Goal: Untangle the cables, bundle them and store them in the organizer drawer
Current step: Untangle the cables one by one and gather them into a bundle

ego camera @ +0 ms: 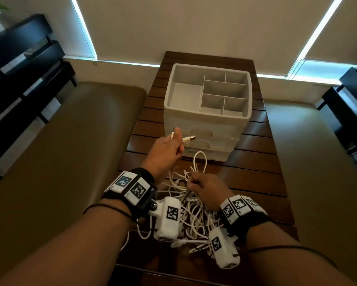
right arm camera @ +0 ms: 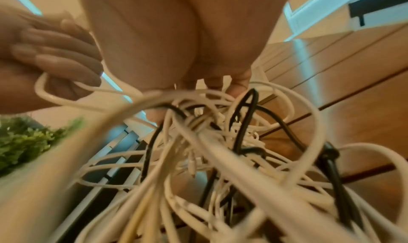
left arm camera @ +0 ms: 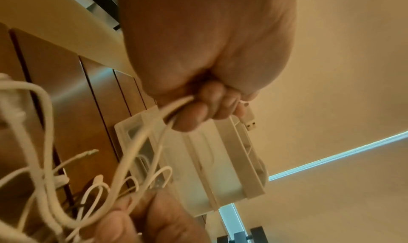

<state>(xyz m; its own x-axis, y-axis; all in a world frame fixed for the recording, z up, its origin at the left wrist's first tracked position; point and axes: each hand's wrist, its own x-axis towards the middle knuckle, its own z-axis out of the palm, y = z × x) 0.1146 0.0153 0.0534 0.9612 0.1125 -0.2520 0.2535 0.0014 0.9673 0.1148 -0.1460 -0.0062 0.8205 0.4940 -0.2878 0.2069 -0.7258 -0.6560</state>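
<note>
- The left hand, middle of the head view, is lifted off the counter with its fingers curled round a white cable; the cable's USB plug sticks out past the knuckles toward the organizer.
- From the left wrist view the same plug shows beyond the fingertips, and the cable runs from the fist down to the lower left of the frame.
- The right hand, just below and right of the left one, is closed on a bunch of strands at the top of the tangle.
- The tangle lies on the dark slatted counter between the two wrists, lower centre of the head view, just in front of the organizer.
- In the right wrist view the tangle fills the frame: mostly white cables, with a few black ones looped through.
- The organizer stands upper centre on the counter, its top tray split into compartments, its drawers below all pushed in.
- Tan benches run along both sides of the counter.
</note>
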